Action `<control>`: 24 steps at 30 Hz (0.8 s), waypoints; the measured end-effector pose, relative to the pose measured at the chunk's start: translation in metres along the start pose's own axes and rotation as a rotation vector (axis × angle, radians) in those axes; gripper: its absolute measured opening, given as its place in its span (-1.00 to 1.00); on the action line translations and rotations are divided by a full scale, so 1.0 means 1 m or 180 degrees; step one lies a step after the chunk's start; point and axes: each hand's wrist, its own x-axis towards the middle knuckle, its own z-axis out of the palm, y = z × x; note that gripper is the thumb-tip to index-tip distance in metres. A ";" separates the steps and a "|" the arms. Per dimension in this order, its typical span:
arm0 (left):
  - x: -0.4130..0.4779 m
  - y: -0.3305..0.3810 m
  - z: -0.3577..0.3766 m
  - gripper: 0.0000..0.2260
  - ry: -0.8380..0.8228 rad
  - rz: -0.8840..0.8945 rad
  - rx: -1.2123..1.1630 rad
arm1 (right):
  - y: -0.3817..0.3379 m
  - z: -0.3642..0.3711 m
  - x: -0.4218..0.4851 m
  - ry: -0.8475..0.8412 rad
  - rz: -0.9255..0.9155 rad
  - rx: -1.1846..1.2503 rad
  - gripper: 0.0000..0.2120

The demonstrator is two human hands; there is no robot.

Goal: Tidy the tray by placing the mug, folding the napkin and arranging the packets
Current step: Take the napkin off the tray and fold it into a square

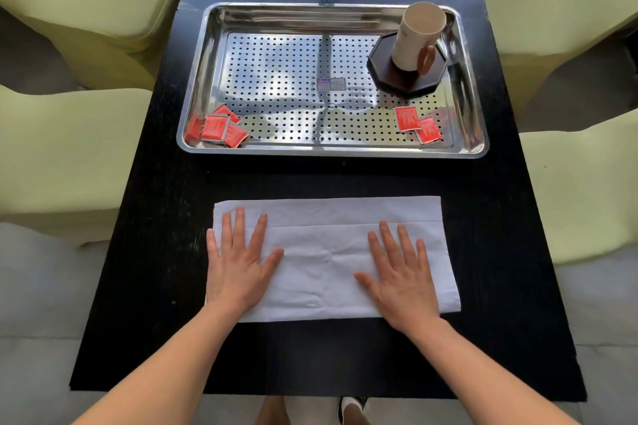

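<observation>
White napkin (331,252) folded on black table (165,217), left hand (238,269) and right hand (400,279) flat on it, fingers straight. Mug (416,36) on coaster (407,79) in tray (331,148); red packets (215,128) scattered, possibly six.

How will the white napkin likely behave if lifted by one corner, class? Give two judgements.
The napkin probably droops limply: it looks thin, softly creased, lying flat. Likely light, it may unfold at its visible fold line once the left hand and right hand lift off it.
</observation>
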 end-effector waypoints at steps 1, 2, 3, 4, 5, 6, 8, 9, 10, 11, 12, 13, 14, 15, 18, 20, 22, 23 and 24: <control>0.000 0.000 0.000 -0.34 -0.0010 -0.0014 0.0032 | 0.004 0.001 -0.002 -0.0005 0.0041 -0.0020 -0.25; 0.000 0.000 0.000 -0.34 -0.0035 -0.0018 0.0037 | 0.010 0.002 -0.005 -0.0043 0.0100 -0.0052 -0.25; 0.000 0.000 -0.002 -0.34 -0.0070 -0.0015 0.0023 | 0.018 0.002 -0.008 -0.0089 0.0182 -0.0097 -0.25; 0.000 0.000 -0.004 -0.34 -0.0112 -0.0014 -0.0010 | 0.027 0.003 -0.012 -0.0139 0.0285 -0.0144 -0.25; 0.000 0.001 -0.007 -0.34 -0.0165 -0.0028 -0.0059 | 0.036 0.003 -0.017 -0.0175 0.0386 -0.0188 -0.24; -0.001 0.001 -0.010 -0.33 -0.0225 -0.0079 -0.0114 | 0.044 0.004 -0.022 -0.0183 0.0464 -0.0213 -0.24; -0.009 0.000 -0.016 -0.31 -0.0252 -0.0300 -0.0191 | 0.056 0.003 -0.031 -0.0190 0.0567 -0.0190 -0.24; -0.018 -0.001 -0.019 -0.30 -0.0207 -0.0443 -0.0226 | 0.059 0.002 -0.034 -0.0229 0.0596 -0.0188 -0.23; -0.027 -0.002 -0.022 -0.29 -0.0145 -0.0581 -0.0284 | 0.060 0.001 -0.035 -0.0268 0.0604 -0.0197 -0.23; -0.038 -0.002 -0.025 -0.28 -0.0101 -0.0709 -0.0357 | 0.061 0.000 -0.036 -0.0293 0.0592 -0.0198 -0.22; -0.048 -0.002 -0.028 -0.28 -0.0087 -0.0815 -0.0410 | 0.061 -0.001 -0.036 -0.0304 0.0578 -0.0183 -0.22; -0.057 -0.002 -0.030 -0.28 -0.0098 -0.0909 -0.0423 | 0.060 -0.003 -0.036 -0.0301 0.0578 -0.0162 -0.22; -0.063 -0.002 -0.033 -0.29 -0.0130 -0.1017 -0.0416 | 0.058 -0.005 -0.035 -0.0282 0.0589 -0.0148 -0.22; -0.067 -0.003 -0.036 -0.29 -0.0177 -0.1163 -0.0435 | 0.056 -0.009 -0.035 -0.0255 0.0599 -0.0147 -0.21; -0.071 -0.005 -0.045 -0.27 -0.0290 -0.1690 -0.0784 | 0.042 -0.020 -0.035 -0.0160 0.0504 -0.0079 -0.20; -0.072 -0.008 -0.049 -0.28 -0.0343 -0.1969 -0.1041 | 0.027 -0.026 -0.034 -0.0111 0.0249 0.0067 -0.21; -0.072 -0.012 -0.050 -0.33 -0.0406 -0.2156 -0.1212 | 0.010 -0.024 -0.034 -0.0140 -0.0043 0.0068 -0.25; -0.072 -0.014 -0.049 -0.35 -0.0446 -0.2219 -0.1282 | 0.002 -0.021 -0.033 -0.0178 -0.0132 0.0030 -0.26; -0.072 -0.015 -0.048 -0.37 -0.0486 -0.2273 -0.1357 | -0.005 -0.017 -0.033 -0.0243 -0.0170 0.0004 -0.28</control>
